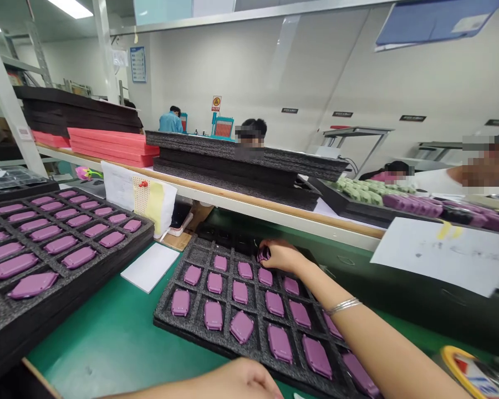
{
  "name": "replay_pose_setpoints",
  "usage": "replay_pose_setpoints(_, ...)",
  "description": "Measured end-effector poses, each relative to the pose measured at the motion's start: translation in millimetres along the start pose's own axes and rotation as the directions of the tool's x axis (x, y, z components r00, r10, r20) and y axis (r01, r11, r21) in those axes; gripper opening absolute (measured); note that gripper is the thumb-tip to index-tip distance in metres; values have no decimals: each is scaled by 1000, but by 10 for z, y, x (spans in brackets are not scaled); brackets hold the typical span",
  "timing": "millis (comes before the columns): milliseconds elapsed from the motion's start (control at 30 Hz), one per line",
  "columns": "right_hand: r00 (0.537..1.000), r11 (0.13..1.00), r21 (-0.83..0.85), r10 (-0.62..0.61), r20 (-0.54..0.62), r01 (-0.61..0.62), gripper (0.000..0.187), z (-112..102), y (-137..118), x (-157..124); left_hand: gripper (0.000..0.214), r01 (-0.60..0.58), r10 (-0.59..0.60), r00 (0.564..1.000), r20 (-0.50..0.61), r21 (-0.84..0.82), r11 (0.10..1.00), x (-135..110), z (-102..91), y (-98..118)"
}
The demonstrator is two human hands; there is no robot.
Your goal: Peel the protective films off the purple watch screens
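Observation:
My right hand [281,256] reaches over the far part of a black foam tray [228,346]. Its fingers are closed around a purple watch case [264,253], held at one of the tray's back compartments. Several more purple watch cases, such as this one [239,292], lie singly in the nearer compartments. One front case [242,327] sits turned at an angle. My left hand [247,378] is low in the view, near the tray's front edge, with curled fingers. The bottom of the picture cuts it off, so what it holds, if anything, is hidden.
A second foam tray [95,271] full of purple cases stands at left. Between the trays, a white card [149,267] lies on the green table [108,338]. A shelf [249,206] with black and red foam crosses behind. A yellow-rimmed roll [468,371] sits at lower right. People are beyond.

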State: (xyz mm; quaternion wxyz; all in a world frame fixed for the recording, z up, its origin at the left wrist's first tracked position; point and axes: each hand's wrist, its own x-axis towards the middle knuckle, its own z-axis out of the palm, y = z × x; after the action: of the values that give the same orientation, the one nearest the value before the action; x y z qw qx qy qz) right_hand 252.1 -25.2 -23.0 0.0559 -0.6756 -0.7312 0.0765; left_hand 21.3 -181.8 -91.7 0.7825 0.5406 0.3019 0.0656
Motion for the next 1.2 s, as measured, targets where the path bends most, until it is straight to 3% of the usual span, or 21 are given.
replay_pose_setpoints(100,978,996,91,27,-208,-8,31,-11,-138,-270,56,24,-22,999,36,-59,998,-2,-27,54)
replay_pose_setpoints(200,926,975,210,14,-377,71,37,21,-376,-730,78,10,11,997,78,-260,965,-68,-36,128)
replay_pose_setpoints(300,866,924,293,-74,-495,246,42,118,-631,-1295,81,-157,163,986,-21,-423,892,-140,-33,226)
replay_pose_setpoints(367,819,873,308,-162,-550,379,44,198,-759,-1622,77,-270,253,963,-96,-428,863,-181,-19,287)
replay_pose_setpoints(467,753,809,304,-239,-613,503,48,300,-851,-1929,76,-337,318,941,-111,-371,866,-242,41,346)
replay_pose_setpoints(633,705,710,389,-211,-677,587,73,347,-834,-2089,83,-323,288,946,-147,-368,872,-297,225,393)
replay_pose_setpoints(800,719,664,475,-139,-681,578,81,320,-778,-2174,83,-307,284,952,-117,-345,887,-245,350,481)
replay_pose_setpoints(1000,767,617,563,-106,-633,550,90,346,-743,-2142,75,-339,308,940,-146,-324,883,-166,337,465)
replay_pose_setpoints(1200,750,657,475,-216,-625,586,95,447,-777,-2061,52,-460,440,886,-142,-161,873,-143,261,421)
